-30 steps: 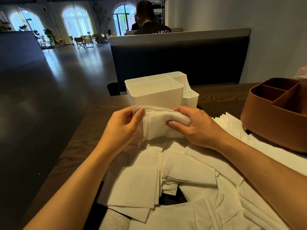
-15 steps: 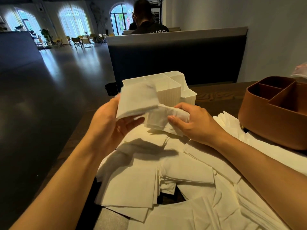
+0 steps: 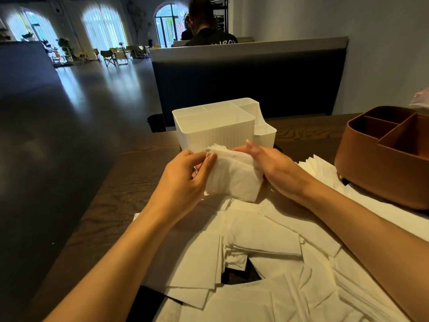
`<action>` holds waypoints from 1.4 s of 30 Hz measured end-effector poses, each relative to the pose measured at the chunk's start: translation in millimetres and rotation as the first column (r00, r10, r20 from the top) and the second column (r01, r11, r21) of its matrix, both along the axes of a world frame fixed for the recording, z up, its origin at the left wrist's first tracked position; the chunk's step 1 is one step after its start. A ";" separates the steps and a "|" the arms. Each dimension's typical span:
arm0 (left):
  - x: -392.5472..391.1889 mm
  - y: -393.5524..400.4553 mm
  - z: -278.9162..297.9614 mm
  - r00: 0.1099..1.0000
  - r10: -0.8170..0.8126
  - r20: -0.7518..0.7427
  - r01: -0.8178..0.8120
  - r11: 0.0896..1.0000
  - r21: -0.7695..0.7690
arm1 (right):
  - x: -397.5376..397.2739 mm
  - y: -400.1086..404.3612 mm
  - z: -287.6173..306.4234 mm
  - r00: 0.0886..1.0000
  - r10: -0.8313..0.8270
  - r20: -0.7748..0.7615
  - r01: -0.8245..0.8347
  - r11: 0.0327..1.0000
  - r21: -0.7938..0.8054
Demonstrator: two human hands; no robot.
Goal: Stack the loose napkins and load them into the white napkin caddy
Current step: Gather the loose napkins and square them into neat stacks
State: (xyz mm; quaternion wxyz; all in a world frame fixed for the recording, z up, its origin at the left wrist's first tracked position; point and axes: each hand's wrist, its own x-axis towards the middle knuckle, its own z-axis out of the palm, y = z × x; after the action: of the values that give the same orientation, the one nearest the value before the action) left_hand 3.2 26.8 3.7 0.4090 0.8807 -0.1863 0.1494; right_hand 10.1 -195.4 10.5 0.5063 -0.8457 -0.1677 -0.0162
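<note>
Head view, single entry.

Item 1: napkin stack. A thick bundle of white paper napkins, held up between both hands just above the table and directly in front of the caddy. Top edges fan slightly and are uneven; lower edge hangs over the loose pile.

Item 2: left hand. At the stack's left end, thumb on the near face, fingers curled round behind; it grips the bundle.

Item 3: right hand. At the stack's right end, thumb raised along the top edge, fingers wrapped behind the bundle and hidden by it; it grips the same stack.

Item 4: white napkin caddy. Ribbed white plastic, upright on the table just beyond the hands. Large front compartment with no napkins visible inside; smaller compartments at the back and a lower one on the right side.

Item 5: loose napkins. Many white sheets lying flat and overlapping across the near part of the table, under both forearms, reaching to the bottom edge of the view and right toward the brown caddy.

Item 6: table. Dark wood grain, bare on its left strip.

Item 7: brown caddy. Brown, divided into compartments, standing at the right, well apart from the white one, its base touching the spread napkins.

Item 8: partition. Dark panel with pale top rail behind the table; a seated person in dark clothing is beyond it, back turned.
</note>
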 end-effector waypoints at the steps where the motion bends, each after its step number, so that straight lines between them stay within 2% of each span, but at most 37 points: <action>1: -0.1 -0.3 0.1 1.000 -0.013 -0.007 0.013 1.000 -0.017 | -0.6 0.6 0.0 1.000 0.014 0.012 -0.013 0.999 -0.043; 4: -1.1 -1.4 0.4 0.996 -0.061 -0.063 0.050 0.987 -0.152 | -2.7 1.4 -3.4 0.993 0.063 0.102 -0.040 0.976 -0.213; 9: -2.8 -1.9 1.3 0.989 -0.085 -0.119 0.041 0.942 -0.333 | -2.1 0.1 -8.4 0.981 0.046 0.186 0.010 0.958 -0.286; 13: -1.2 -1.2 2.0 0.997 -0.061 -0.053 0.048 0.975 -0.215 | -1.7 -0.8 -8.7 0.969 0.038 0.245 0.024 0.969 -0.247; 16: 5.0 5.1 2.8 0.998 0.024 -0.061 -0.041 0.955 -0.293 | -1.6 -4.2 -5.0 0.965 0.021 0.260 0.033 0.979 -0.201; 19: 11.5 12.5 -0.6 0.991 0.076 -0.110 -0.105 0.953 -0.283 | -1.5 -6.7 -3.6 0.963 0.017 0.268 0.026 0.987 -0.156; 23: 7.9 12.8 -0.4 0.990 -0.010 -0.139 -0.025 0.968 -0.249 | -3.2 -4.6 -5.1 0.967 0.046 0.250 -0.011 0.990 -0.140; 27: 3.4 12.8 5.3 0.988 -0.075 -0.134 0.030 0.950 -0.311 | -0.3 -5.2 -6.8 0.966 0.023 0.257 0.014 0.990 -0.141; 33: 10.2 16.4 -0.4 0.999 0.009 -0.037 -0.015 0.984 -0.178 | 1.8 -6.5 -7.7 0.969 0.017 0.245 0.015 0.992 -0.125; 42: 9.5 18.9 2.1 0.992 0.089 0.087 -0.070 0.978 -0.198 | -2.3 -2.4 -5.5 0.975 0.049 0.217 -0.006 0.981 -0.194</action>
State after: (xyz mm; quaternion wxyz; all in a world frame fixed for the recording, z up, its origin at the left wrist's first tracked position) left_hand 12.8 45.7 5.8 0.4777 0.8350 -0.1547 0.2251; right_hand 7.8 -197.8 5.0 0.4009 -0.8811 -0.2354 -0.0866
